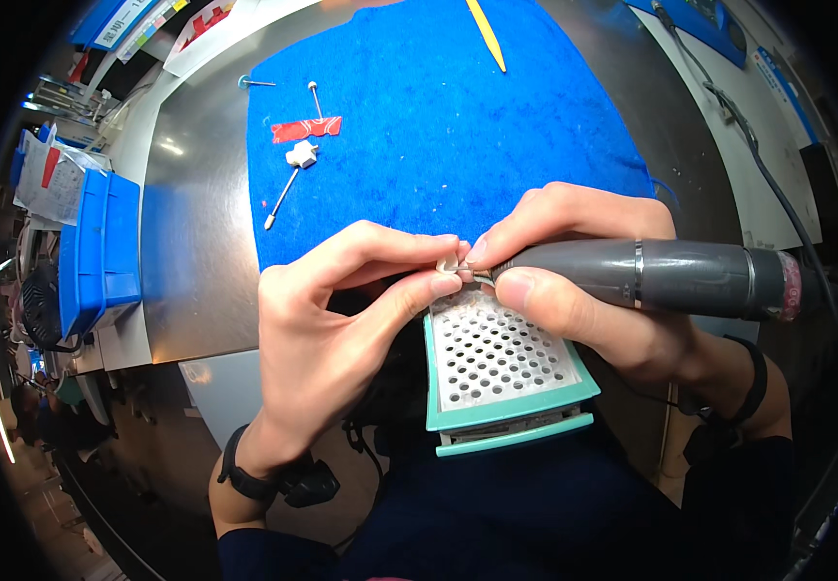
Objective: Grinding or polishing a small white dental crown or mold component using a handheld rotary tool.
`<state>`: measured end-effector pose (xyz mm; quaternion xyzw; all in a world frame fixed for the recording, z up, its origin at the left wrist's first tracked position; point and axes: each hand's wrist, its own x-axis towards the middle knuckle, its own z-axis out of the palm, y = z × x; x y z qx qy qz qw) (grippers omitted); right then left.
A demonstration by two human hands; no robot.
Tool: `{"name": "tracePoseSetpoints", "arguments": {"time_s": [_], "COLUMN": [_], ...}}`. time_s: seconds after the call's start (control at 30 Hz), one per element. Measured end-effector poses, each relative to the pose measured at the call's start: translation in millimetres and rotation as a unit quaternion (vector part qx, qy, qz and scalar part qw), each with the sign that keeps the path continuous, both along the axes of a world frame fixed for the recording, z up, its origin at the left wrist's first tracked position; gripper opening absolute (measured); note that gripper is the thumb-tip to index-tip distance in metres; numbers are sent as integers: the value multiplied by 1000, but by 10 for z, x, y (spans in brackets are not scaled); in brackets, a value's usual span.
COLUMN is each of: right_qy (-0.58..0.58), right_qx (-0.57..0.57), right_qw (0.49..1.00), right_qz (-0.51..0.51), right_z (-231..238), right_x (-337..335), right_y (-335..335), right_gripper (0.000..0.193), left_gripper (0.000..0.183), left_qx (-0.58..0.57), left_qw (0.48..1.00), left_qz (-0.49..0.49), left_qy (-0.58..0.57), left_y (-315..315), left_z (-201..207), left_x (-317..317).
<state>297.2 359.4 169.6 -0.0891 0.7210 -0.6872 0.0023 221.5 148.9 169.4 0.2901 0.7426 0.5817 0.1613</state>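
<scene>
Above a teal perforated tray (496,363), the left hand (332,320) pinches a small pale part (450,263) between thumb and forefinger; the right hand (583,281) grips a grey rotary handpiece (661,276) touching it. Beyond lies a blue mat (457,126).

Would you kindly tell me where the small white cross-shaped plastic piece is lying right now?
In the head view, the small white cross-shaped plastic piece lies on the blue cloth mat, upper left, just below the red tape strip and well beyond the left hand.
</scene>
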Motion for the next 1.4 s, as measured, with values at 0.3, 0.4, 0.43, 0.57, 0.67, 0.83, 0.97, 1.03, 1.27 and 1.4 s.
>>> {"name": "tracePoseSetpoints", "arguments": {"time_s": [0.3,0.4,0.43,0.57,0.67,0.83,0.97,1.03,1.27,1.4], "right_qy": [-12,-12,-7,-10,-2,-3,0,-25,-24,-10], "right_qx": [-9,1,10,-3,12,17,23,-9,8,1], "right_qw": [1000,1000,1000,1000,1000,1000,1000,1000,1000,1000], "right_qz": [-2,-1,0,-8,-9,-20,-10,-11,-8,-16], "right_z": [8,9,10,-13,-25,-21,-10,2,15,10], "right_x": [-1,2,-1,-10,-16,-12,-9,5,7,5], "right_y": [-4,-1,5,-1,10,10,10,-14,-14,-11], "right_gripper": [21,20,20,20,20,20,20,20,22,23], "left_gripper": [16,16,17,17,17,17,17,17,16,17], "left_qx": [-5,-4,-3,5,10,9,1,-4,-11,-13], "left_qw": [1000,1000,1000,1000,1000,1000,1000,1000,1000,1000], "left_qz": [-9,-10,-9,-5,-4,-6,-10,8,-5,-5], "left_qy": [15,18,20,13,-7,-3,25,-13,25,24], "left_y": [2,-10,-8,-8,-1,2,4,10,-3,-1], "left_z": [-9,-13,-21,-30,-19,-24,-14,7,-9,4], "left_x": [-12,0,-5,-9,-6,-1,-6,22,0,-6]}}
